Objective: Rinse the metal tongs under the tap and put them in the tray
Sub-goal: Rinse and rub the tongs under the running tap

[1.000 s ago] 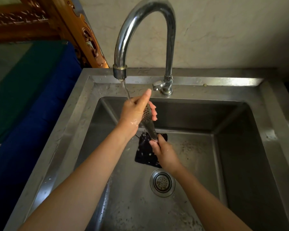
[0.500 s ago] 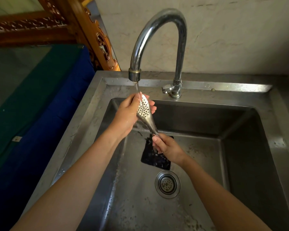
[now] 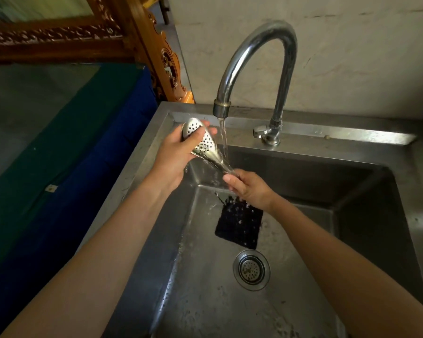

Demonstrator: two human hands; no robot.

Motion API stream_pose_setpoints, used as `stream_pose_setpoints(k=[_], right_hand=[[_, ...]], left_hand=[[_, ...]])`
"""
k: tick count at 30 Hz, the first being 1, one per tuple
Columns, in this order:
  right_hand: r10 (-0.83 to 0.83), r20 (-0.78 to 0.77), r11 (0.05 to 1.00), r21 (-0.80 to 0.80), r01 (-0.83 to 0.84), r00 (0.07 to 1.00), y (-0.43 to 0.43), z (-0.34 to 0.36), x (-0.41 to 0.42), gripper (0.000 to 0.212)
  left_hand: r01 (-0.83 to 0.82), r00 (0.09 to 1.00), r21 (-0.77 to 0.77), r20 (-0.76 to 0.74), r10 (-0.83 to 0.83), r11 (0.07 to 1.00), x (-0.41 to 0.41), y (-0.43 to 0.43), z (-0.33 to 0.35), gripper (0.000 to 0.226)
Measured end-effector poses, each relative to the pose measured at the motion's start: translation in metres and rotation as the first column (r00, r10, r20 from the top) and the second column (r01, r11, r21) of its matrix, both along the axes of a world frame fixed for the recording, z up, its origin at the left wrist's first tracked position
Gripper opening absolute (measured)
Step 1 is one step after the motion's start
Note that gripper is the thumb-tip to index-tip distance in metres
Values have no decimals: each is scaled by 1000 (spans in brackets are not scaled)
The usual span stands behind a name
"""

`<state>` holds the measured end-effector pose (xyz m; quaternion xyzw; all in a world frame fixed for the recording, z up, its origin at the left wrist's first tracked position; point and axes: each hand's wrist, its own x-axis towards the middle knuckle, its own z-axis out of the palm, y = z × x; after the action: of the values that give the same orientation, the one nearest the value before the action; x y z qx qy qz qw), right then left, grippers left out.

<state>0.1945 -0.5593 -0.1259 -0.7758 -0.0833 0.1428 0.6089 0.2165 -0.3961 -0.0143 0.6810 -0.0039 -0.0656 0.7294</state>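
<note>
Left fingers (image 3: pixel 208 130) are curled around the perforated head of the tongs (image 3: pixel 205 145), with the fingertips showing over its far edge. Right fingers (image 3: pixel 230 178) are closed together and pinch the narrow end of the tongs; the rest of the handle is hidden inside the right hand (image 3: pixel 250 190).

Change from 0.5 s ago: the head was directly below the tap (image 3: pixel 220 109) and took the water. The head now lies left of the tap outlet. The stream (image 3: pixel 223 134) strikes the narrow shank just above the right fingers. The tongs are tilted further, with the head up and to the left.

The tongs are held over the sink (image 3: pixel 327 135), below and slightly left of the tap outlet, clear of the sink floor. A black mat (image 3: pixel 239 224) lies on the sink floor below the tap, and water splashes on it. The drain (image 3: pixel 251 269) lies nearer the person than the mat. A blue cloth (image 3: pixel 88 167) and a carved wooden frame (image 3: pixel 167 62) lie left of the tap.

The left hand (image 3: pixel 174 153) cups the head from the left side, with the forearm reaching in from the lower left. The right hand is back-up, with the forearm reaching in from the lower right.
</note>
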Motion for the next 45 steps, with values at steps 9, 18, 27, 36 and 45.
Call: stream_pose_setpoints(k=[9, 18, 27, 36, 45], right_hand=[[226, 213, 864, -494, -95, 951, 7, 55, 31, 37], [416, 177, 653, -741, -158, 892, -2, 97, 25, 38], [235, 48, 705, -696, -136, 971, 8, 7, -98, 30], [138, -172, 580, -784, -220, 976, 29, -106, -219, 45], [324, -302, 217, -899, -381, 897, 36, -175, -229, 33]], left_hand=[[-129, 984, 84, -112, 138, 988, -5, 77, -4, 15], [-36, 999, 364, 17, 32, 931, -41, 96, -17, 27], [252, 862, 935, -100, -497, 248, -114, 87, -60, 38], [482, 627, 845, -518, -582, -232, -198, 73, -181, 55], [354, 490, 776, -629, -603, -522, -202, 45, -250, 53]])
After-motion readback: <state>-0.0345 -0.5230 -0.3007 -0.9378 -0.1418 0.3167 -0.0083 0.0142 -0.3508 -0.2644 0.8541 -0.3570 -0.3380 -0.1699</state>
